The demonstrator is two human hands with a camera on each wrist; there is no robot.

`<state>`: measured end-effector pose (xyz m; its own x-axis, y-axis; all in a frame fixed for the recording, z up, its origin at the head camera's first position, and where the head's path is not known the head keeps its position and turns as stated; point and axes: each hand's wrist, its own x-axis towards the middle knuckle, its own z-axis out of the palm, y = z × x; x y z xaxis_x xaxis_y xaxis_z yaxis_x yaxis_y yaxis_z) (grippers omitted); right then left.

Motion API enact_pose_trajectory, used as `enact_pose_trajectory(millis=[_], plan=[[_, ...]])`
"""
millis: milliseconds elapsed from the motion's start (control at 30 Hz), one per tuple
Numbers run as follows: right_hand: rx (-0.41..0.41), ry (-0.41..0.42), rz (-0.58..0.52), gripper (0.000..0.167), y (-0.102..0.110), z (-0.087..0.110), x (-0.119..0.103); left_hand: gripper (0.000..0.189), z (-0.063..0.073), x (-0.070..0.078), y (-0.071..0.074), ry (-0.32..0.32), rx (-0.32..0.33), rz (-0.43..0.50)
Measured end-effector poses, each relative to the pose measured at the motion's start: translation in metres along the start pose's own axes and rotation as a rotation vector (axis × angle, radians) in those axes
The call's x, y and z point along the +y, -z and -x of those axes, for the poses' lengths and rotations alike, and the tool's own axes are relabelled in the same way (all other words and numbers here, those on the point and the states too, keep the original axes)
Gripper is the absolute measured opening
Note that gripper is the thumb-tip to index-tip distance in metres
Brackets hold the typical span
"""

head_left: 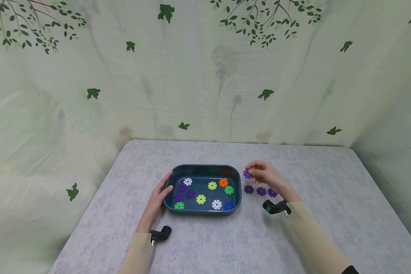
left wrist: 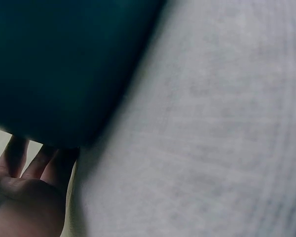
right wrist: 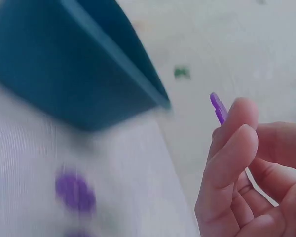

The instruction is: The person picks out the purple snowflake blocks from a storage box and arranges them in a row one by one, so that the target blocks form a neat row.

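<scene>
A purple notched plastic disc (right wrist: pixel 218 108) is pinched between the thumb and fingers of my right hand (head_left: pixel 266 176), close beside the tray's right end. In the right wrist view the disc stands edge-on above the fingertips. At the left end of the dark teal tray (head_left: pixel 202 212), my left hand (head_left: pixel 155 203) holds the side, thumb over the rim and fingers along the outer wall. Inside the tray lie several notched discs, among them an orange disc (head_left: pixel 223 182), a yellow disc (head_left: pixel 201 199), a white disc (head_left: pixel 217 204) and a blue disc (head_left: pixel 228 206).
Below my right hand, a row of purple discs (head_left: pixel 261 191) lies on the grey table (head_left: pixel 205 247), partly hidden by the forearm. A pale curtain (head_left: pixel 205 76) with leaf prints hangs behind the table and along its sides.
</scene>
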<state>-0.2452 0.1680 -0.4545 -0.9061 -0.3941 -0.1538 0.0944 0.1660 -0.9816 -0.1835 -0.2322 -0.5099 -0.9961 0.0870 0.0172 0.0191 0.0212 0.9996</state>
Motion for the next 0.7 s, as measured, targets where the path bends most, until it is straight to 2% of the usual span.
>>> enact_pose_trajectory(millis=[200, 367, 500, 700], plan=[[0.113, -0.042, -0.003, 0.035, 0.058, 0.042, 0.031, 0.053, 0.008, 0.022, -0.006, 0.022, -0.021, 0.016], [0.193, -0.117, 0.037, 0.036, 0.09, 0.073, 0.055, 0.053, 0.008, 0.022, -0.007, 0.028, -0.02, 0.008], [0.211, -0.15, 0.086, 0.035, 0.1, 0.084, 0.067, 0.053, 0.008, 0.023, -0.007, 0.032, -0.012, 0.005], [0.243, -0.151, 0.225, 0.028, 0.096, 0.088, 0.073, 0.053, 0.008, 0.024, -0.007, 0.041, -0.004, -0.008]])
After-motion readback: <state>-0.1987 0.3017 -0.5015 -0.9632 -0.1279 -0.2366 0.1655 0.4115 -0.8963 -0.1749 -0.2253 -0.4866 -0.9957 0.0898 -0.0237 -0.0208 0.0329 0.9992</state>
